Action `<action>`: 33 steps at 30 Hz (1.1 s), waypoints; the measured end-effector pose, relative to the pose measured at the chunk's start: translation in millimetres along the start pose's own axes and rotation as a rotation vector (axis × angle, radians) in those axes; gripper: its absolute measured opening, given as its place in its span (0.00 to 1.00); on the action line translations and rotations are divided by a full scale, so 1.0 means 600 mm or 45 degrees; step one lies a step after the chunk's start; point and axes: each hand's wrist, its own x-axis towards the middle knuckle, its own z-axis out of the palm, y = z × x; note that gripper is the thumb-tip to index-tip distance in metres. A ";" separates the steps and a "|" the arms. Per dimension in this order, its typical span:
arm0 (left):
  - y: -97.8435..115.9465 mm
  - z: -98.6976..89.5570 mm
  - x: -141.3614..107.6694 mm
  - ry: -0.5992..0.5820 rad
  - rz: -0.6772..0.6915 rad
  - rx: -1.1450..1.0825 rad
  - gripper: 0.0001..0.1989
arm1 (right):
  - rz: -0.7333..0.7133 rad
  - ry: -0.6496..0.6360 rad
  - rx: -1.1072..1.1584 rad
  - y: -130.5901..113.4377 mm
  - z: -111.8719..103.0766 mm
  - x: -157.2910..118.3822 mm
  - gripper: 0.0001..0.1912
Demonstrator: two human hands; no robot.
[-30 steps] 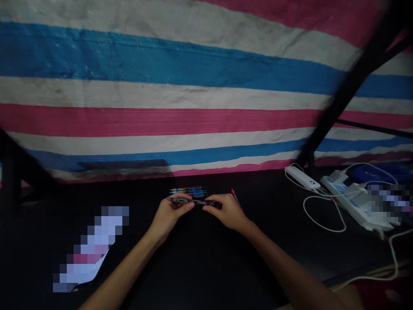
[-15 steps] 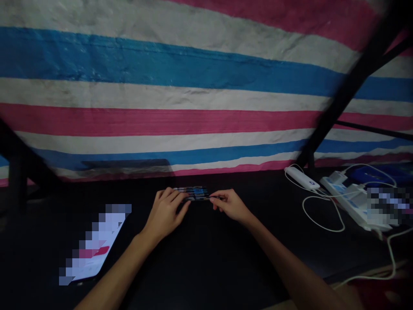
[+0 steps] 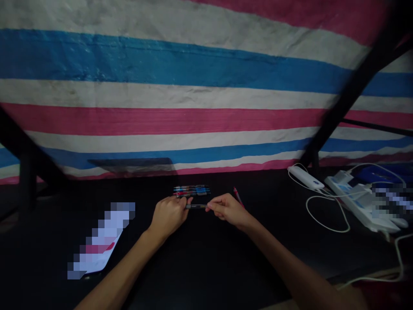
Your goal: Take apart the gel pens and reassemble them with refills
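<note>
Over the smooth black table [image 3: 206, 262] — left hand [image 3: 168, 214] and right hand [image 3: 230, 211] around one slim pen [image 3: 196, 206], plastic perhaps.

I had both bare arms angled inward, the left forearm [image 3: 129, 254] slanting up from the lower left and the right forearm [image 3: 280, 254] from the lower right. My left hand [image 3: 169, 215] was curled like a fist, its back uppermost. My right hand [image 3: 230, 211] pinched with thumb and forefinger, fingertips pointing leftward. The two hands sat near each other, not touching.
</note>
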 end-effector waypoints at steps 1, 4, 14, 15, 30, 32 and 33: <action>-0.002 0.002 -0.001 0.002 -0.010 -0.003 0.21 | -0.024 0.010 -0.046 -0.001 0.003 0.000 0.17; -0.009 0.008 -0.003 0.005 -0.010 -0.035 0.20 | -0.116 0.051 -0.151 0.001 0.012 0.000 0.16; -0.019 0.022 -0.006 -0.044 -0.007 -0.079 0.21 | -0.418 0.190 -0.638 -0.003 0.027 -0.009 0.17; -0.018 0.021 -0.007 -0.056 -0.006 -0.096 0.21 | -0.474 0.191 -0.693 -0.008 0.028 -0.011 0.15; -0.009 0.006 0.001 -0.251 -0.143 -0.582 0.13 | -0.831 0.265 -0.862 0.002 0.001 0.000 0.12; -0.010 0.002 0.003 -0.132 -0.167 -0.741 0.08 | -0.691 0.357 -0.775 0.000 -0.002 0.001 0.11; -0.011 0.000 0.004 -0.065 -0.184 -0.824 0.07 | -0.611 0.403 -0.709 0.002 -0.004 0.003 0.11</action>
